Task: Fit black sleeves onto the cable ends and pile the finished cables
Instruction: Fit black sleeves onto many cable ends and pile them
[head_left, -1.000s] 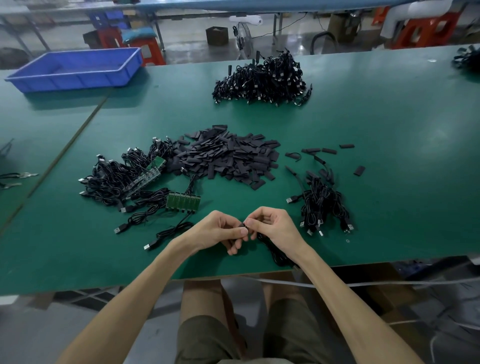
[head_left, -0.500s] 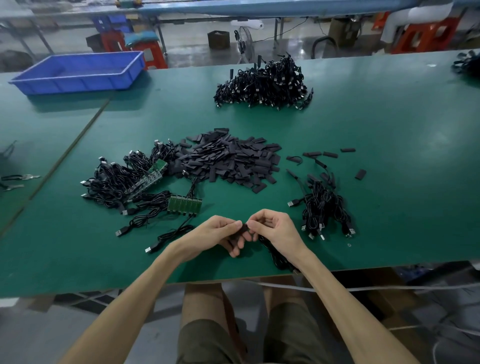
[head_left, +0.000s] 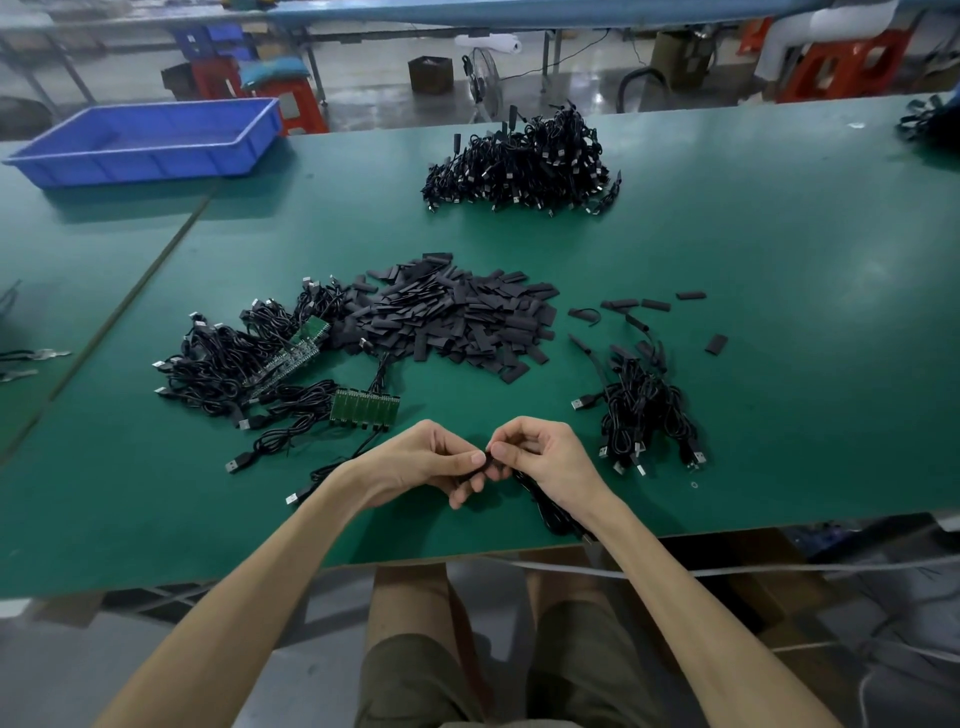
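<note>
My left hand (head_left: 426, 462) and my right hand (head_left: 540, 460) meet near the front edge of the green table (head_left: 779, 291). Between their fingertips they pinch a black sleeve (head_left: 485, 464) on a cable end; most of it is hidden by my fingers. The black cable (head_left: 550, 512) trails from under my right hand toward the table edge. A heap of loose black sleeves (head_left: 457, 317) lies ahead. Left of it are cables with green circuit boards (head_left: 249, 364). A small bundle of cables (head_left: 644, 410) lies to the right.
A large pile of black cables (head_left: 524, 166) sits at the back centre. A blue plastic tray (head_left: 150, 140) stands at the back left. A few stray sleeves (head_left: 654, 304) lie right of the heap. Pliers (head_left: 31, 358) rest at the left edge.
Both hands stay together at the same spot, fingers shifting slightly on the sleeve and cable end. Nothing else on the table has moved.
</note>
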